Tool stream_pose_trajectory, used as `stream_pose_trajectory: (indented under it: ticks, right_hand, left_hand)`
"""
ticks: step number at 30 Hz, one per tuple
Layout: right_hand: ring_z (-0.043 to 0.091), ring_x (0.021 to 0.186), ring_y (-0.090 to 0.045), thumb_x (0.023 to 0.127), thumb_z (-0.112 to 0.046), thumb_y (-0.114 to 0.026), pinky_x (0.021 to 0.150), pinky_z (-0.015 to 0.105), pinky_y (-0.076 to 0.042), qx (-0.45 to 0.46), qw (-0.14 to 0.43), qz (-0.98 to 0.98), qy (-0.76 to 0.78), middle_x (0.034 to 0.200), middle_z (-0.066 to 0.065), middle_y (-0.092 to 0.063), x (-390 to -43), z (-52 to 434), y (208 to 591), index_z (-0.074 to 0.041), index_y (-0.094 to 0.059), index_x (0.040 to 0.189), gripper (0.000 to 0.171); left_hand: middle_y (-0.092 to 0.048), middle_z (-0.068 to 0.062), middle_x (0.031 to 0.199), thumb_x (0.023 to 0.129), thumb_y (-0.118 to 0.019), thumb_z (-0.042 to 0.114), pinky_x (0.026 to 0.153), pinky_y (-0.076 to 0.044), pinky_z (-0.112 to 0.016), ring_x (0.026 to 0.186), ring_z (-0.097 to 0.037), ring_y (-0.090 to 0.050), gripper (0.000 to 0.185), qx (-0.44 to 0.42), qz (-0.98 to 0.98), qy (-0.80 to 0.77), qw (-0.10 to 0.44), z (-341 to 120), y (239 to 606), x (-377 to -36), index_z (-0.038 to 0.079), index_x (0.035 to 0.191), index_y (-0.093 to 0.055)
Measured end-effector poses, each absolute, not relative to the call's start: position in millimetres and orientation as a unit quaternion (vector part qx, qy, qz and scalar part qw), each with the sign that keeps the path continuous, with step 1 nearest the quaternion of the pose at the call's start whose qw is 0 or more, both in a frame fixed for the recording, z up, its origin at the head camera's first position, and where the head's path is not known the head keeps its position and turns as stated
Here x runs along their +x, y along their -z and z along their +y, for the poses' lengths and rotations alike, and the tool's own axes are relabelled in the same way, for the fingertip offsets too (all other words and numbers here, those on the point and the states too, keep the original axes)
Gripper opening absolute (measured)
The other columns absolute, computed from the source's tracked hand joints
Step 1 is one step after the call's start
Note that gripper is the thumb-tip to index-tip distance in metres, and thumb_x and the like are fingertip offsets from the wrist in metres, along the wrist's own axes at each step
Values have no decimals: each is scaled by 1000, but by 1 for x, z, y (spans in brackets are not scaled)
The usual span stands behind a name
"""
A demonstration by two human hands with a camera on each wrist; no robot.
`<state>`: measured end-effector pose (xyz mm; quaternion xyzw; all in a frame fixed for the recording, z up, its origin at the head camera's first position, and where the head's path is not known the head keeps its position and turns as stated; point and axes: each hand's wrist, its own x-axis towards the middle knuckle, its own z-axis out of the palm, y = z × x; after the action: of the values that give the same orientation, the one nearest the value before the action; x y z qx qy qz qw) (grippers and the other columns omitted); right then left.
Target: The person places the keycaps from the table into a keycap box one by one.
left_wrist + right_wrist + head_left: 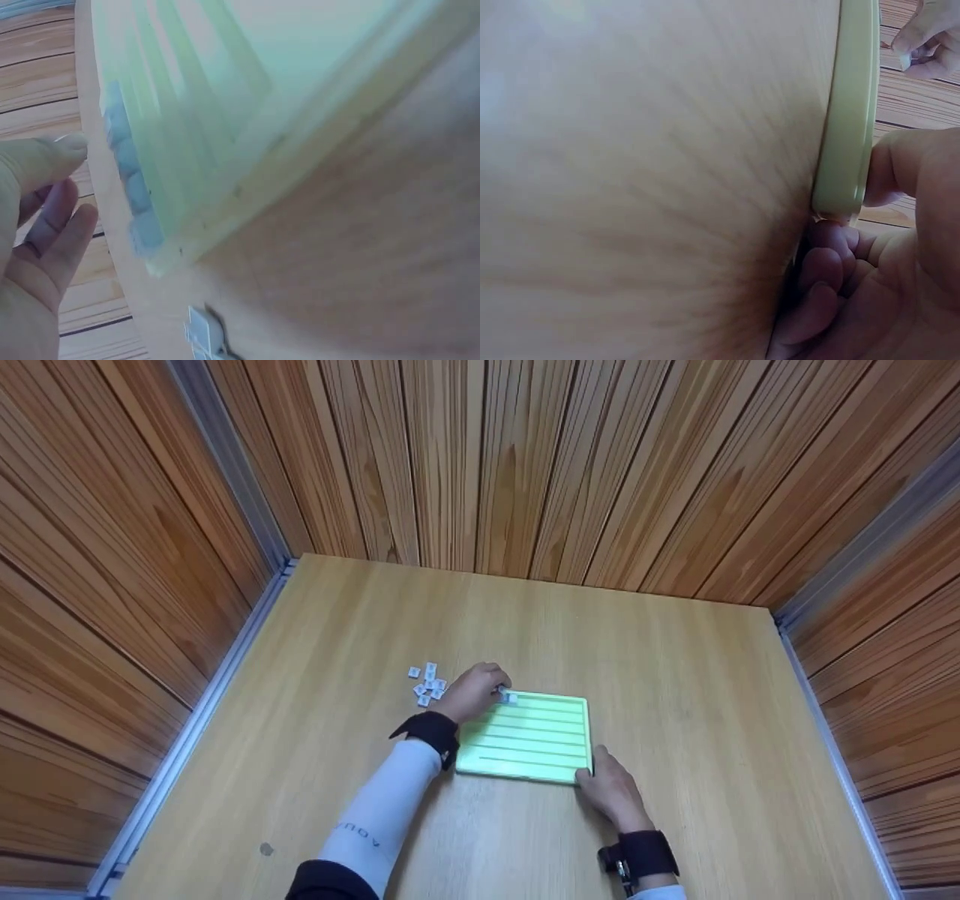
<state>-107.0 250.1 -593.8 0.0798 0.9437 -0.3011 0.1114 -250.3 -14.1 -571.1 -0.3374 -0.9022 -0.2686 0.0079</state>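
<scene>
A light green ridged tray (pixel 525 735) lies on the table between the two hands. Over its far left corner is my left hand (pixel 472 692), thumb and fingers pinching a small white tile (pixel 905 60) at their tips. Several pale tiles (pixel 135 191) stand in a row in the tray's end groove, close to those fingers in the left wrist view. My right hand (pixel 611 787) grips the tray's near right corner, with the thumb (pixel 889 169) against one face and the other fingers curled at the corner.
A loose cluster of small white tiles (pixel 429 686) lies on the wooden table (pixel 337 660), left of the tray and beside the left hand. Wood-panelled walls (pixel 517 472) close off the back and both sides, with metal rails (pixel 187 720) along the table's side edges.
</scene>
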Motion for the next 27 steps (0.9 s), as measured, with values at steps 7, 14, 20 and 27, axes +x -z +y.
stream_pose_trajectory:
  ticks: [7, 14, 20, 27]
  right_hand:
    - [25, 74, -44, 92, -14, -56, 61, 35, -35, 84, 111, 943, 303, 85, 8, -47, -107, 251, 593, -3, -50, 99, 15]
    - [24, 75, -44, 93, -14, -56, 62, 34, -34, 88, 123, 940, 306, 86, 8, -47, -107, 250, 593, -4, -50, 101, 14]
    - [25, 75, -45, 93, -15, -56, 62, 34, -34, 94, 126, 939, 306, 86, 8, -47, -107, 251, 592, -5, -49, 100, 14]
    - [25, 75, -45, 92, -15, -56, 62, 34, -34, 91, 119, 941, 304, 86, 8, -48, -107, 250, 592, -5, -50, 99, 14]
  left_hand:
    - [-71, -7, 105, 90, -71, -3, 89, -54, -27, 102, -20, -66, 20, -327, -904, 274, -16, 8, 572, -249, 5, 107, -76]
    - [-68, -6, 102, 89, -72, -2, 84, -55, -26, 97, -17, -66, 18, -320, -916, 243, -14, 21, 576, -247, 5, 105, -75]
    - [-69, -5, 103, 90, -71, -2, 86, -54, -26, 101, -18, -65, 18, -326, -918, 227, -10, 29, 576, -247, 7, 105, -76]
    - [-70, -1, 104, 89, -72, 0, 83, -55, -25, 103, -15, -63, 20, -311, -929, 199, -3, 34, 581, -246, 13, 104, -77]
